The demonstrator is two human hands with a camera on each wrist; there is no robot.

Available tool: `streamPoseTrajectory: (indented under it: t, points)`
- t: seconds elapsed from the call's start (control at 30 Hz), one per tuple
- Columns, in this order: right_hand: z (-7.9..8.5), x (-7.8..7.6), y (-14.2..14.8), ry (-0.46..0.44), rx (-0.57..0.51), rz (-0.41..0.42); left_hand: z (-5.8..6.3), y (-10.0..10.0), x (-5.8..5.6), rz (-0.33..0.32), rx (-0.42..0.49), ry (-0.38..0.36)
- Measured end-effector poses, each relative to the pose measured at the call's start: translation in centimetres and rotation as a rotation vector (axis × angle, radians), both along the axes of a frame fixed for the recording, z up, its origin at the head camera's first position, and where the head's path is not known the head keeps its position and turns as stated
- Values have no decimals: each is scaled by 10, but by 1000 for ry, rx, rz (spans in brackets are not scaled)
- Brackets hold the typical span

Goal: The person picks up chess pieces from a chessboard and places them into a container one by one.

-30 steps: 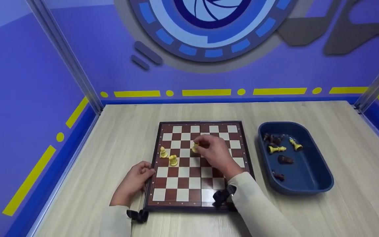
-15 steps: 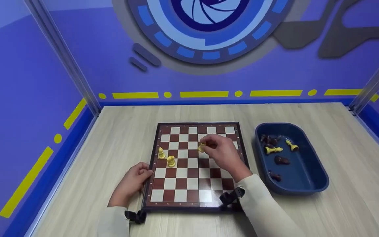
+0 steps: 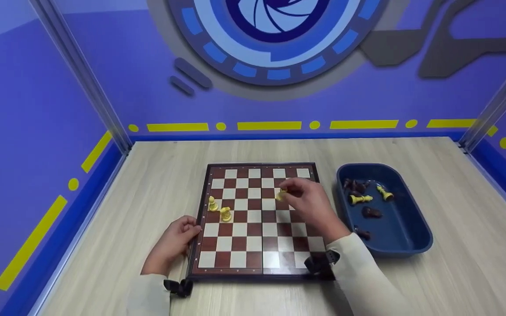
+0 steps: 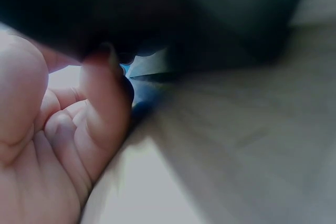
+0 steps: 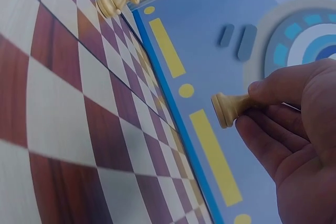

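Observation:
My right hand pinches a pale yellow chess piece between thumb and fingertips. In the right wrist view its round base shows, off the board's surface, while its top is hidden by the fingers. Below lies the brown-and-white chessboard. Two pale pieces stand upright near its left side: a knight and a slimmer piece with a rounded top. My left hand holds the board's left edge with curled fingers; the left wrist view shows thumb and fingers against the dark board.
To the right of the board stands a dark blue tray. Several dark pieces and two pale ones lie inside. Blue panels wall the wooden table at the back and sides.
My right hand has moved to the right across the board with the pale piece still pinched. The left hand keeps its place at the board's edge. The view has shifted slightly.

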State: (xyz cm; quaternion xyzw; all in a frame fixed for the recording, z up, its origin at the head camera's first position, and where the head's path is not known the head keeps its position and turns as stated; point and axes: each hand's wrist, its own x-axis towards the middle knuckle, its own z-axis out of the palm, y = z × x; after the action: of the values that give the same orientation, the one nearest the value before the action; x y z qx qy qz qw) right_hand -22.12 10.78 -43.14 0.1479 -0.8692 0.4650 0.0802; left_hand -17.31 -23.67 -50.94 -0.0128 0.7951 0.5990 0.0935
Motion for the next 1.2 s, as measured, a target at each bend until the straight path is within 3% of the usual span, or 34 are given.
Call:
streamPoseTrajectory:
  t: [0.47, 0.9, 1.2]
  points:
    - [0, 5, 29, -36, -8, -36, 3, 0, 1, -13, -33, 18]
    - [1, 10, 56, -52, 19, -121, 4, 2, 2, 26, -23, -12]
    - [-2, 12, 80, -36, 38, -179, 7, 2, 3, -12, 5, -2]
